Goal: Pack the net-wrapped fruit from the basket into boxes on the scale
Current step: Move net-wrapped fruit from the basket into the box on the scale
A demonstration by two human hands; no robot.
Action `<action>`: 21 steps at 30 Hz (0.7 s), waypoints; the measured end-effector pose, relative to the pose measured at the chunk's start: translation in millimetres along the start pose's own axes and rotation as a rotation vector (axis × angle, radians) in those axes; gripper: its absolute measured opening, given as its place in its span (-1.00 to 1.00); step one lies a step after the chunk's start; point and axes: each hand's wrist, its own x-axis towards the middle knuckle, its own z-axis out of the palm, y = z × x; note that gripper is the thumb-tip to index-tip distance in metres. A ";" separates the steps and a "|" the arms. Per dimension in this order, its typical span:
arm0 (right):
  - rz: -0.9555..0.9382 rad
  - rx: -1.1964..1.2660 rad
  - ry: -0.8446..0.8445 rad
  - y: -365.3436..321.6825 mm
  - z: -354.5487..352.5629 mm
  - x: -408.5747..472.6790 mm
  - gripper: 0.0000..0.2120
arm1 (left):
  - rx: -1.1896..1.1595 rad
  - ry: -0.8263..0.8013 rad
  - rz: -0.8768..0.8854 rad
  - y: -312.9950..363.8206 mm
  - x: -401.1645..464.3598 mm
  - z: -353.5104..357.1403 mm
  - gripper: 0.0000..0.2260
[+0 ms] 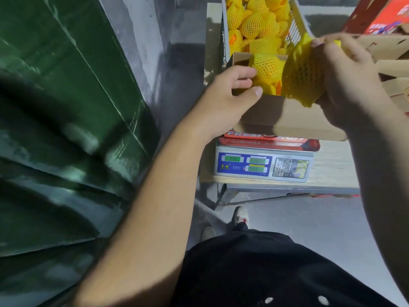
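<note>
An open cardboard box point(287, 116) stands on the grey scale point(263, 165). My right hand point(345, 78) grips a fruit in yellow foam net point(303, 72) just above the box's near right corner. My left hand point(230, 96) holds the box's left wall, thumb outside and fingers inside, touching a wrapped fruit point(269, 67) that lies in the box. Behind the box, a white basket point(297, 21) holds several more yellow-netted fruit point(256, 25).
The scale sits on a wooden table point(332, 169) with a metal frame. Flat cardboard pieces point(391, 69) and a red printed box point(380, 16) lie at the right. A green wall point(66, 85) is on the left. My shoes point(241, 216) stand on the grey floor.
</note>
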 end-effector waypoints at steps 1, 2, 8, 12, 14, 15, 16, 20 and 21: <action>0.008 0.034 -0.031 -1.5 4.1 -4.6 -0.93 | -0.023 -0.020 -0.004 1.1 0.3 2.6 -0.57; 0.011 0.063 -0.075 -2.4 9.1 -10.4 -0.93 | -0.040 -0.047 -0.003 2.4 -0.5 5.3 -0.53; 0.041 0.160 -0.080 18.0 33.8 -38.7 -0.85 | -0.030 -0.165 -0.025 -8.3 -0.7 23.3 -0.51; 0.087 0.086 -0.094 32.4 28.9 -39.4 -0.93 | -0.106 -0.189 -0.071 -12.3 2.9 29.3 -0.68; 0.111 0.060 -0.094 33.3 26.7 -35.7 -0.84 | -0.132 -0.163 -0.086 -12.3 7.6 31.3 -0.72; 0.124 0.052 -0.098 33.4 26.3 -33.1 -0.82 | -0.132 -0.161 -0.093 -12.2 10.5 31.9 -0.71; 0.129 0.034 -0.108 33.1 25.7 -30.8 -0.81 | -0.129 -0.171 -0.108 -12.3 13.9 32.6 -0.70; 0.065 -0.014 -0.216 29.6 27.1 -15.3 -0.73 | -0.122 -0.138 -0.166 -10.2 29.7 38.5 -0.56; 0.017 0.013 -0.217 27.1 27.9 -5.8 -0.71 | -0.141 -0.089 -0.169 -10.0 35.1 39.7 -0.55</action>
